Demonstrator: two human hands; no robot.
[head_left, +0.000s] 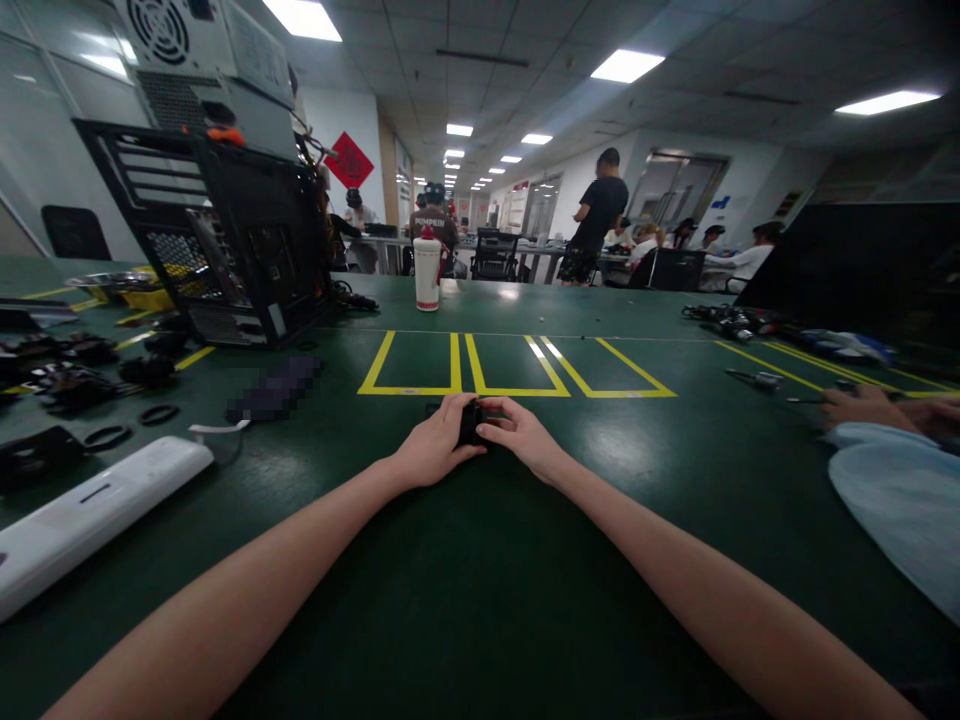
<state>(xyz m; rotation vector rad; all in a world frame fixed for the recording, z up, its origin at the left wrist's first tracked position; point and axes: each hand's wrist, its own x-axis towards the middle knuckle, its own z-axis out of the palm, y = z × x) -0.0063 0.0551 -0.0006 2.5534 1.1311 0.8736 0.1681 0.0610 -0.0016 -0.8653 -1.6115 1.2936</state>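
A small black part (469, 424) is gripped between my two hands, low over the green table (480, 580) just in front of the yellow tape outlines. My left hand (437, 440) wraps round its left side, with the thumb along the near edge. From the right, the fingers of my right hand (523, 432) pinch the part at its top and side. Most of the part is covered by my fingers, so its kind cannot be made out.
Left stands an open black computer case (247, 230) with power supplies (214, 70) on top. A white power strip (97, 515) and black rings (107, 437) lie nearer. Ahead are yellow tape outlines (517, 392) and a white cup (427, 272). A co-worker's hand (870, 408) is at right.
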